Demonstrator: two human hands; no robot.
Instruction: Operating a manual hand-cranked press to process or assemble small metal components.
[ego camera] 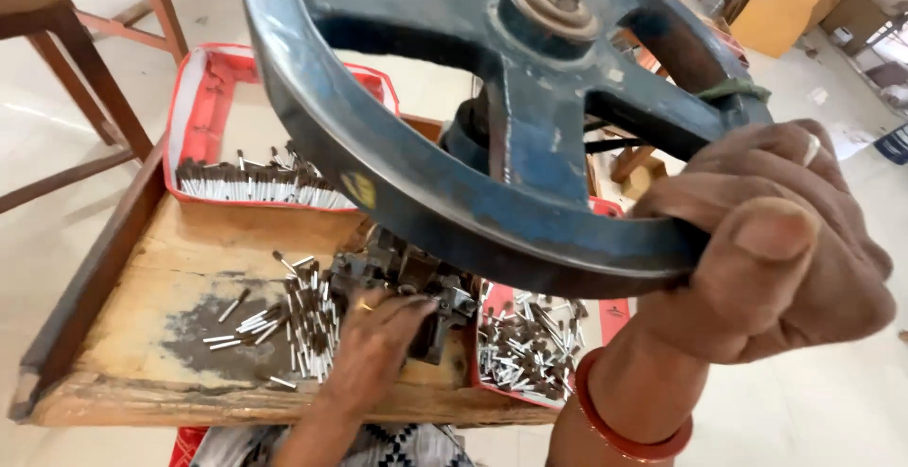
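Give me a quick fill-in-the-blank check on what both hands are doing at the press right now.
1. The right hand grips the rim of the dark blue ____.
2. The left hand rests at the metal press on the ____ table.
3. A red ____ circles the right wrist.
4. The small pencil-like sticks at the back lie in a ____ tray.

Missing words: wheel; wooden; bangle; red

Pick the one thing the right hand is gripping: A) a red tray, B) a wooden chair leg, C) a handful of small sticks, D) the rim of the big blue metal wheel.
D: the right hand wraps around the rim of the blue wheel.
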